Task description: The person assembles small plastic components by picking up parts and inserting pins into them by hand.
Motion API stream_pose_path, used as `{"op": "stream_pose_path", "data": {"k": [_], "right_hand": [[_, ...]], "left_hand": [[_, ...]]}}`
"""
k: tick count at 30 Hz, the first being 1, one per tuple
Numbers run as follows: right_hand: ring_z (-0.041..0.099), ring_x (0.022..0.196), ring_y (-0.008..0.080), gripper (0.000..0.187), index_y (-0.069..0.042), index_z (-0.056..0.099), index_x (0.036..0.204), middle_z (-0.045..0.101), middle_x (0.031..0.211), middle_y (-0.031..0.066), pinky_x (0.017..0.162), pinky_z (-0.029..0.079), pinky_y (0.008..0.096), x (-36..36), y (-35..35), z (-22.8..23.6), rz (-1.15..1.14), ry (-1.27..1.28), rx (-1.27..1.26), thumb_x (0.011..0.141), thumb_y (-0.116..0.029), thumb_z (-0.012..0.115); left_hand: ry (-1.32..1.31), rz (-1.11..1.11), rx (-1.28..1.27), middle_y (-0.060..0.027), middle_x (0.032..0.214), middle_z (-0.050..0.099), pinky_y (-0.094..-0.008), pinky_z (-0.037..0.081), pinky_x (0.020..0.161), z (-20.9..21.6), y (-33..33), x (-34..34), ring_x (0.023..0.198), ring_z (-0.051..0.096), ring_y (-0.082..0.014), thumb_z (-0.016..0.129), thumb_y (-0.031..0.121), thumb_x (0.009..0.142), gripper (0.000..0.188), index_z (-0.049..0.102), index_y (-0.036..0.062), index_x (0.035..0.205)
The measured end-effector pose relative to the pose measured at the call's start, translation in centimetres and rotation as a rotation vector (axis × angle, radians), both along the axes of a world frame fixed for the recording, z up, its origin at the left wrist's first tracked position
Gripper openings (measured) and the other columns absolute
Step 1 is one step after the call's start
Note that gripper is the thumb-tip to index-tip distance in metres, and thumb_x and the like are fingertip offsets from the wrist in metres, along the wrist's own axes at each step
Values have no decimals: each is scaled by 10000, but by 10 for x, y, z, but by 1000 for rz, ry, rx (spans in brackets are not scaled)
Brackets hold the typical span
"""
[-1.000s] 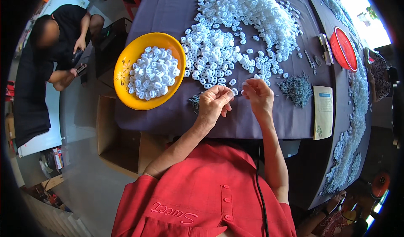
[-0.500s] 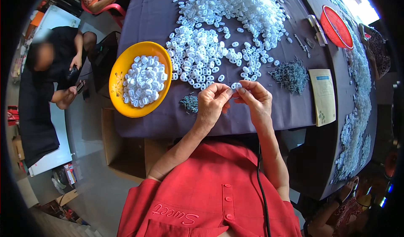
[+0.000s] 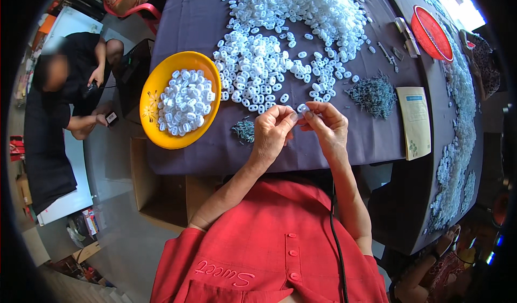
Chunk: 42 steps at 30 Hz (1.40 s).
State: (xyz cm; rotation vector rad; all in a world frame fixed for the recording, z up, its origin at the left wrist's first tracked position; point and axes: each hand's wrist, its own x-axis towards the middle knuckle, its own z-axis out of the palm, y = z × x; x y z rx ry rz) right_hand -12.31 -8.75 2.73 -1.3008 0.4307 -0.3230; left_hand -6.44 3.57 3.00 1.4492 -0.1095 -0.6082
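Near the table's front edge, my left hand (image 3: 273,128) and my right hand (image 3: 329,126) meet with thumbs and fingertips pinched together. Between them is a small white oval plastic piece with two holes (image 3: 302,108), partly covered by the fingers. Anything smaller in the pinch is hidden. Beside my left hand lies a small heap of grey-green pins (image 3: 243,131). A larger pile of the same pins (image 3: 372,97) is to the right of my right hand. Loose white oval pieces (image 3: 253,71) spread over the cloth just beyond both hands.
A yellow bowl (image 3: 152,77) of white pieces stands at the table's left edge. To the right are a yellowish booklet (image 3: 413,124), a small tool (image 3: 386,55) and a red basket (image 3: 431,34). Another person (image 3: 81,71) sits at left; an open cardboard box (image 3: 159,195) stands below the table.
My hands keep almost the same pinch around the white piece. The view has shifted slightly. At left, the other person's hands have moved, and a small object there is turned differently.
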Motion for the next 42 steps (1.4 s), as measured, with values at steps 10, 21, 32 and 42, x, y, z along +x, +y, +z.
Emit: {"op": "stream_pose_path", "data": {"k": [10, 21, 32, 42], "right_hand": [[623, 711, 116, 153, 25, 604, 974, 639, 829, 60, 633, 523, 241, -2, -1, -11, 7, -20, 16, 826, -10, 590], [600, 738, 82, 145, 23, 614, 972, 646, 816, 45, 679, 493, 212, -3, 1, -16, -28, -72, 5, 830, 15, 583], [600, 822, 104, 247, 3, 584, 1017, 604, 920, 42, 719, 493, 224, -6, 0, -20, -1, -114, -246, 788, 93, 575], [611, 810, 138, 306, 7, 582, 1003, 593, 906, 75, 693, 512, 245, -7, -12, -6, 59, -145, -686, 714, 108, 596]], "left_hand": [[-19, -24, -9, 26, 623, 553, -170, 340, 375, -8, -2, 1, 468, 457, -24, 591, 143, 847, 109, 611, 38, 824], [117, 52, -80, -59, 722, 646, -171, 396, 408, -7, -11, 3, 475, 548, -75, 627, 94, 826, 87, 624, 9, 847], [265, 100, -277, -53, 740, 648, -232, 521, 585, -16, -16, -1, 609, 622, -123, 654, 96, 804, 89, 646, 9, 823], [337, 37, -283, -40, 752, 640, -230, 516, 619, -13, -17, -7, 660, 614, -108, 636, 99, 821, 87, 645, 12, 820]]}}
